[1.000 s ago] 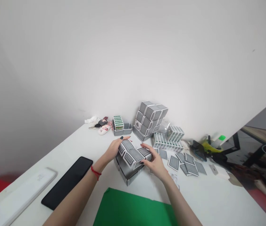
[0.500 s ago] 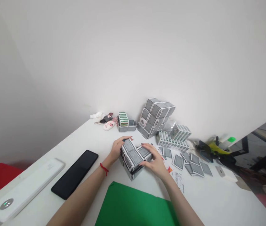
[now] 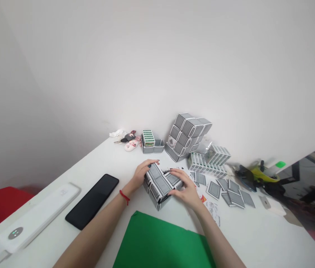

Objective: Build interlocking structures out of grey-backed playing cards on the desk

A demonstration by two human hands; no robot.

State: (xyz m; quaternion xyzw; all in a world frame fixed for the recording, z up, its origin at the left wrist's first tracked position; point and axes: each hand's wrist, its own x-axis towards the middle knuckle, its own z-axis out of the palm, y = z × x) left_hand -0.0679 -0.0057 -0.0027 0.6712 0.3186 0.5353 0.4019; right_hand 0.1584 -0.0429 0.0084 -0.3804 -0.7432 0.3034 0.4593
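Observation:
Between my hands, on the white table, is a box built of folded grey-backed playing cards (image 3: 159, 182). My left hand (image 3: 141, 175) grips its left side, thumb side hidden from me. At the other side, my right hand (image 3: 187, 190) has its fingers over the top right part and its thumb against the near edge. Behind it stands a stacked structure of the same cards (image 3: 189, 136). Left of that is an open card tray (image 3: 153, 149) with a green-and-white card box (image 3: 148, 138) in it. Loose playing cards (image 3: 234, 193) lie to the right.
A green sheet (image 3: 163, 242) lies at the near edge. On the left are a black phone (image 3: 92, 201) and a long white device (image 3: 43, 216). Keys with a plush charm (image 3: 131, 143) sit by the wall. Several green-and-white card boxes (image 3: 207, 165) are at the back right.
The upper part of the card box has settled lower onto the part beneath, with both hands still on it. The whole view has shifted slightly.

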